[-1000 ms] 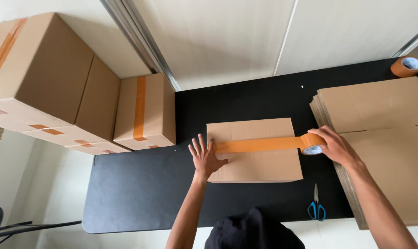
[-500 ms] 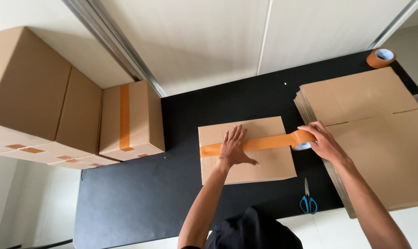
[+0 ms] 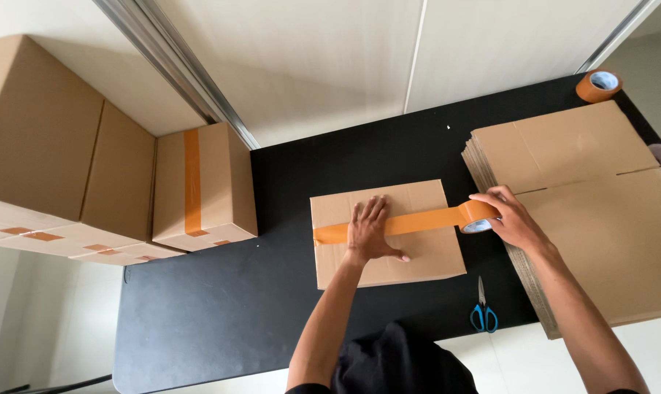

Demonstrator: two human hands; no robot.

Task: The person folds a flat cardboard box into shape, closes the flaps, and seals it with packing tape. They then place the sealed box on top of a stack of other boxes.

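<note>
Orange tape roll (image 3: 478,217) in right hand (image 3: 511,217), over cardboard box (image 3: 386,232).

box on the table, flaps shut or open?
Shut. The box top lies flat, an orange tape strip runs across its seam under the left hand.

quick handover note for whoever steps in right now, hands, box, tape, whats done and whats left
Left hand: flat on the orange tape strip, pressing it onto the cardboard box.
Right hand: grips the tape roll at the box's right edge.
Done: strip runs across the box top from its left edge.
Left: strip uncut; blue-handled scissors lie on the black table. Flat cardboard stack sits to the right.
</note>
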